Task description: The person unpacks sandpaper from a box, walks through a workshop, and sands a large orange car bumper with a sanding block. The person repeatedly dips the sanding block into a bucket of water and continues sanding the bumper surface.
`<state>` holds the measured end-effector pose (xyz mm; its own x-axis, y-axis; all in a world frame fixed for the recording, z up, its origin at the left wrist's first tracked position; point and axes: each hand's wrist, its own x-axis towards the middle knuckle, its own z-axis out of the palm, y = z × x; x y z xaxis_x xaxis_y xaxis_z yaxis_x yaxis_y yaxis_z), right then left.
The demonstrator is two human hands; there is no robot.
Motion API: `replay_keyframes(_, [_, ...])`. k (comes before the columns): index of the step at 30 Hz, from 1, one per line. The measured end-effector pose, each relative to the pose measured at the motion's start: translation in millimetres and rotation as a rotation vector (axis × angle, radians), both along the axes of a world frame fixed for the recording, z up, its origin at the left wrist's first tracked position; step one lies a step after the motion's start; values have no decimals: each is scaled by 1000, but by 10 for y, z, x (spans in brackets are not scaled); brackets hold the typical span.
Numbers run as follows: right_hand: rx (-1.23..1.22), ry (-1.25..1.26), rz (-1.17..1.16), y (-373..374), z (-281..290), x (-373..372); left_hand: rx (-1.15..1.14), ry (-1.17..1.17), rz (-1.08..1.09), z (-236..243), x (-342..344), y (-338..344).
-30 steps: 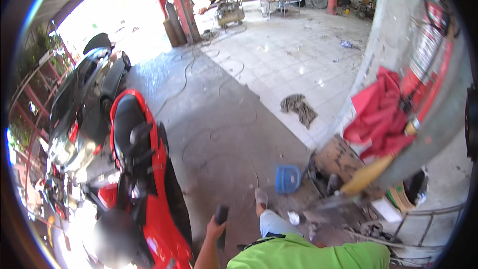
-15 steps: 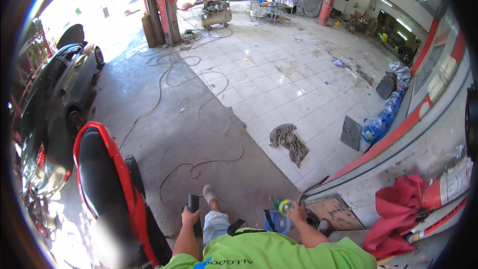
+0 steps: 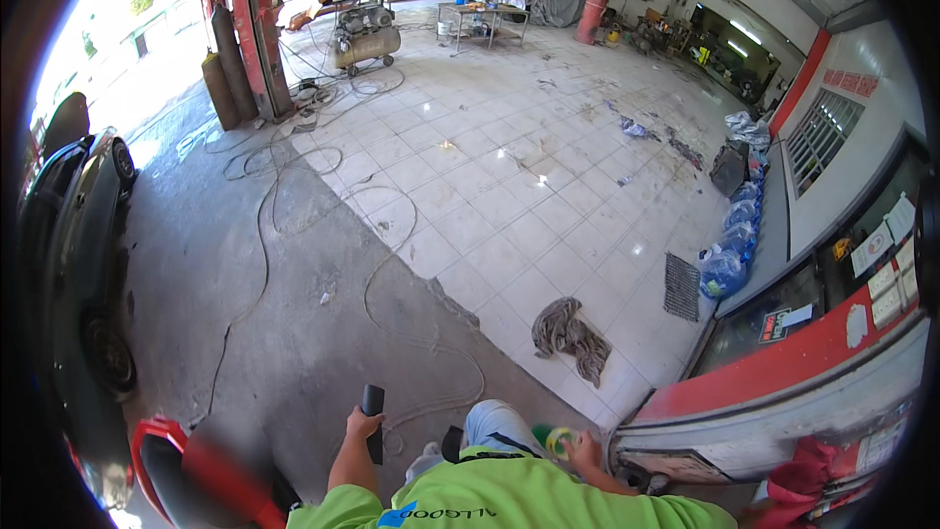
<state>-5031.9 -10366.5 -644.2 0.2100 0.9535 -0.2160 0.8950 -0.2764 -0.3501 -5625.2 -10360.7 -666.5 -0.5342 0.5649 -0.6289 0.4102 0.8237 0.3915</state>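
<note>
My left hand [image 3: 363, 423] is closed around a long dark object [image 3: 373, 398], which sticks out above and below the fist; its exact kind cannot be made out. To the right, my right hand [image 3: 585, 453] grips a green bottle with a yellow label [image 3: 558, 442], held low beside my leg. My bent knee [image 3: 494, 421], in light trousers, lies between the two hands. The bright green shirt [image 3: 519, 490] fills the lower edge and hides part of the legs.
A red-and-black motorcycle [image 3: 157, 456] stands at lower left, a dark car [image 3: 69, 264] beyond it. A hose [image 3: 262, 264] winds over the concrete. A grey rag [image 3: 571, 338] and dark mat [image 3: 682, 286] lie on tiles. A red-and-white wall [image 3: 783, 362] borders the right.
I have moved forward, with the motorcycle slipping toward the lower left. A knee has come up between my hands. The blue container near the bottle is no longer visible. Both hands keep their hold.
</note>
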Motion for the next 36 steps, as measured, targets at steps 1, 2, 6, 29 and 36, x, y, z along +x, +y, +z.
replay_keyframes(1, [-75, -24, 40, 136, -121, -135, 30, 14, 1, -23, -209, 350])
replay_keyframes(2, [-150, -47, 84, 276, -237, -258, 59, 28, 5, -45, -405, 691])
replay_keyframes(6, [-541, 6, 157, 1058, -616, -655, -4, 5, 39, -212, -1041, 1796])
replay_keyframes(29, [600, 174, -201, 11599, 564, -3967, -262, -58, 76, -418, -4007, 8124])
replay_keyframes(36, [253, 104, -184, 12753, 378, -4582, 60, 30, -144, -102, -4850, 12027])
